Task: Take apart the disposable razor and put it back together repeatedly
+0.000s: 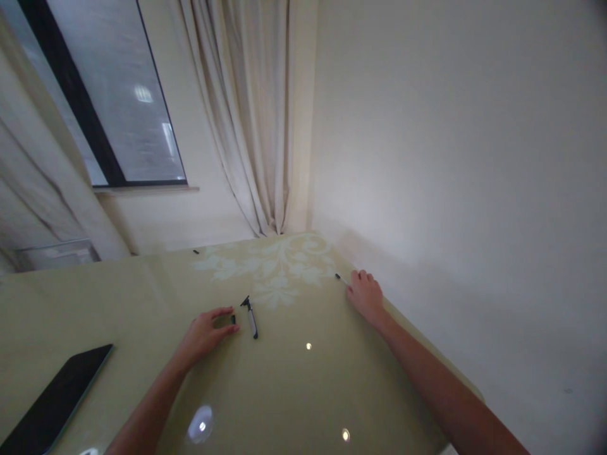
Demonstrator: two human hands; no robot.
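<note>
My left hand (206, 332) is over the middle of the table, with a small black piece (232, 320) pinched between thumb and forefinger. Just right of those fingertips lies a razor-shaped tool (252, 319) with a black T-shaped head and a grey handle. Near the table's right edge, my right hand (366, 294) is closed around a thin, light-coloured stick with a black tip (337, 276). The tip points left; the rest of the stick is hidden by the hand, so its kind cannot be made out.
Toward the back edge of the glossy table (284, 392) lies another small black piece (196, 251). A dark flat tablet-like slab (61, 398) rests at the left front. A wall (450, 189) runs along the right edge, with curtains (251, 114) and a window behind.
</note>
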